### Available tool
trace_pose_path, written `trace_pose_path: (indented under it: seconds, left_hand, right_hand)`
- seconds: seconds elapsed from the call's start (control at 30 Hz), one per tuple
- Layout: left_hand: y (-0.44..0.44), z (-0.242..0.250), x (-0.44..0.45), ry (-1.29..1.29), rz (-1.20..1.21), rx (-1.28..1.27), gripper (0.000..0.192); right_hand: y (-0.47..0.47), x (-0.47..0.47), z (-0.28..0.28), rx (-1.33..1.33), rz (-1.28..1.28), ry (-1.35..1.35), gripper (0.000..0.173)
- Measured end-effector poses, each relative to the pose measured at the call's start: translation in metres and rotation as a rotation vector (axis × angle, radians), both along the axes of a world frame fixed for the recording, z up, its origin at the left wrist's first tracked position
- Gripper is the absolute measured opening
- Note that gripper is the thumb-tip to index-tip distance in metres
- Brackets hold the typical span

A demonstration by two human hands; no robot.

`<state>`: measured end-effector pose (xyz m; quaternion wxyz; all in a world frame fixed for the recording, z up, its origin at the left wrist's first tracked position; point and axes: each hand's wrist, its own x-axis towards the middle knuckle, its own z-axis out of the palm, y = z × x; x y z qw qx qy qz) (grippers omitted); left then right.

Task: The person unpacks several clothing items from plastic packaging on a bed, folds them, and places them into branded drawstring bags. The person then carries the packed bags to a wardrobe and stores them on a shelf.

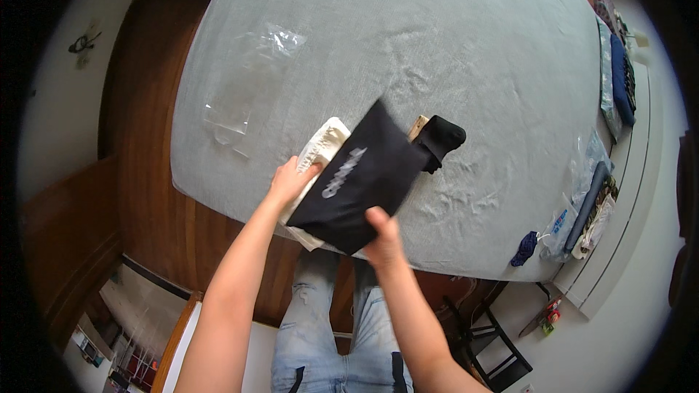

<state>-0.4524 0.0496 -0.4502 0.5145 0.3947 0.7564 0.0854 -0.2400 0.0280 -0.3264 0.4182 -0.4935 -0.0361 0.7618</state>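
Note:
My left hand (293, 181) grips a cream cloth item (322, 146) at its left side, thumb on top. My right hand (384, 237) has its thumb over the lower edge of a flat black cloth piece (363, 174) that bears pale writing. The black piece is slightly blurred and overlaps much of the cream item. Beyond its right corner, a bunched black fabric item (443, 135), perhaps socks, lies on the grey bed cover (491, 65). A tan strip (418, 126) shows beside it, partly hidden.
A clear plastic bag (246, 87) lies flat on the bed's left part. Folded cloths (618, 79) and plastic-bagged items (562, 229) line the right edge, near a small navy bundle (525, 248). A black chair (494, 346) stands at lower right.

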Motion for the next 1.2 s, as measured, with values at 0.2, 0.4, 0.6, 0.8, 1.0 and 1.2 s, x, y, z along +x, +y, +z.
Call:
trace_pose_path:
  seconds: [0.2,0.4,0.6,0.8,1.0,1.2]
  left_hand:
    - [-0.02,-0.025,-0.002,-0.091,0.014,0.001,0.049]
    - [-0.025,0.023,0.007,0.17,0.121,0.589,0.047]
    - [-0.047,0.11,0.06,0.289,-0.26,0.444,0.071]
    - [-0.036,0.132,0.095,-0.071,0.053,0.299,0.08]
    - [-0.057,0.135,0.157,-1.216,0.719,-0.117,0.079]
    - [-0.086,0.093,0.217,-1.502,0.957,-0.084,0.083]
  right_hand:
    - [-0.053,-0.039,-0.069,-0.105,0.028,-0.315,0.067]
    - [-0.059,-0.024,-0.062,-0.021,0.063,-0.336,0.071]
    - [-0.047,-0.007,-0.06,-0.089,-0.096,0.048,0.055]
    - [-0.02,0.019,-0.019,0.267,0.063,-0.246,0.058]
    - [-0.033,0.087,0.076,0.419,0.067,-0.248,0.037]
    - [-0.042,0.174,0.074,0.357,0.106,-0.354,0.01]
